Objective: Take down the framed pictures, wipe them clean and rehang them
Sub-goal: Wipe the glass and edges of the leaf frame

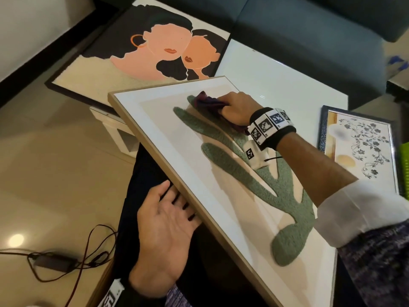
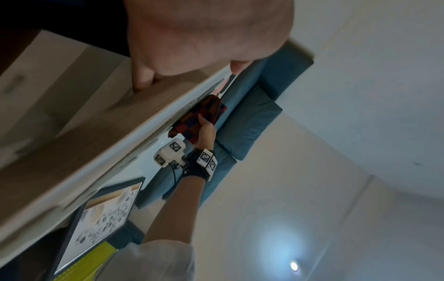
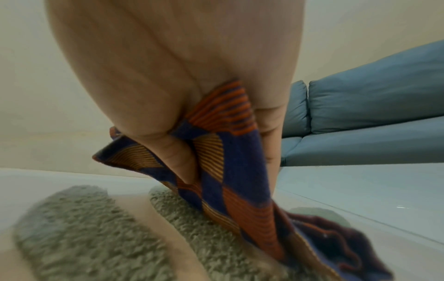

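While right hand (image 1: 238,107) clamps cloth (image 1: 208,103) wiping the cactus picture (image 1: 155,138), left hand (image 1: 163,235), fingers apart, props its edge; next likely near half.

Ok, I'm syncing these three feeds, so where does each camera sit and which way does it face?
Head: worn on the head, looking down at the cactus picture; both hands show, right hand holding the cloth, left hand under the frame's edge.
Left wrist: under the left hand, looking up along the frame's edge toward the ceiling; right forearm shows.
Right wrist: under the right hand, facing the sofa; its fingers grip the cloth.
Shared: all three show the cloth on the picture.
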`<action>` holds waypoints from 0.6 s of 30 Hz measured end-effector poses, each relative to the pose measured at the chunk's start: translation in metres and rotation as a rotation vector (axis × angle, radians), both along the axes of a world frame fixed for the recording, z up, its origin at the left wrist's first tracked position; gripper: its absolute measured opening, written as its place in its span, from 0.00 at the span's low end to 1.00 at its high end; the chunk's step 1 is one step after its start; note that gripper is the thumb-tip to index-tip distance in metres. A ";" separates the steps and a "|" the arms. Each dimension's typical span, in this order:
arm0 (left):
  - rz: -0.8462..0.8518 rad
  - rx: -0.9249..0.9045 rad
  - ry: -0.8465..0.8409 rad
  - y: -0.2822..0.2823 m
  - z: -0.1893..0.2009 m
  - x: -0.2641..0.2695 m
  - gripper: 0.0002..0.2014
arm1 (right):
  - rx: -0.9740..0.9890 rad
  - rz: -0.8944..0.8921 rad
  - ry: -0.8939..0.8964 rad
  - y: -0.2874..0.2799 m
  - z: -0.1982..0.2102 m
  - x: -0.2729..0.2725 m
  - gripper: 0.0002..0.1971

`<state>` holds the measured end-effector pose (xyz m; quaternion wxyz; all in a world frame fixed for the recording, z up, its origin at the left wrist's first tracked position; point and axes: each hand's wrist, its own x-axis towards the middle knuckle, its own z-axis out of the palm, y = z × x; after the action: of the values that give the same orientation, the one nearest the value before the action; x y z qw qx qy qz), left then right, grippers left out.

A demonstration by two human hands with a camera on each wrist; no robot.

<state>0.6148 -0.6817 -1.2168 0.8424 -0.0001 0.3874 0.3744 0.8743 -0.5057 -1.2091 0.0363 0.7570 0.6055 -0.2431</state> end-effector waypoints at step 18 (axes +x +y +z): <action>-0.346 0.323 0.268 0.105 0.028 -0.027 0.32 | -0.014 -0.167 0.163 -0.001 0.033 0.010 0.21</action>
<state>0.5879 -0.5772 -1.1890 0.8241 0.2501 0.4250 0.2786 0.8845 -0.5062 -1.1762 -0.0285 0.7821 0.5396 -0.3103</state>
